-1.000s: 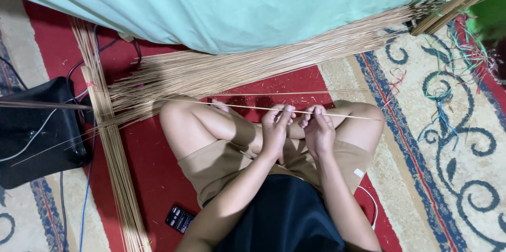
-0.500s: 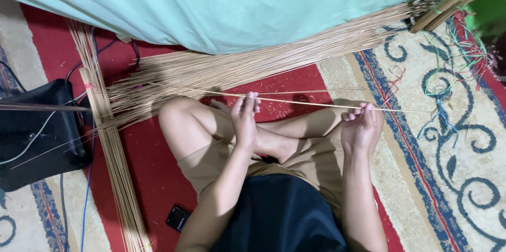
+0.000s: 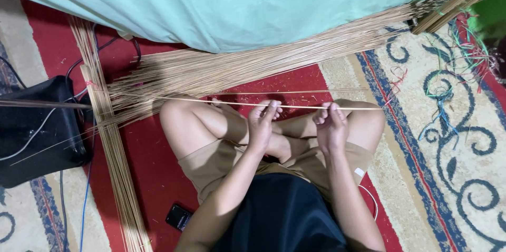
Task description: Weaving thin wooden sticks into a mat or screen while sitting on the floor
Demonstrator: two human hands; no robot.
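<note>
Stick (image 3: 232, 103): thin, pale, straight; pinched by both hands.

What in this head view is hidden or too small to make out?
- Far ends of the stick bundle: under the teal cloth.
- How the left hand and right hand grip the thin stick: fingertips too small to tell.
- Black bag: cut off by the left edge.
- Phone: screen too small to tell.
</note>
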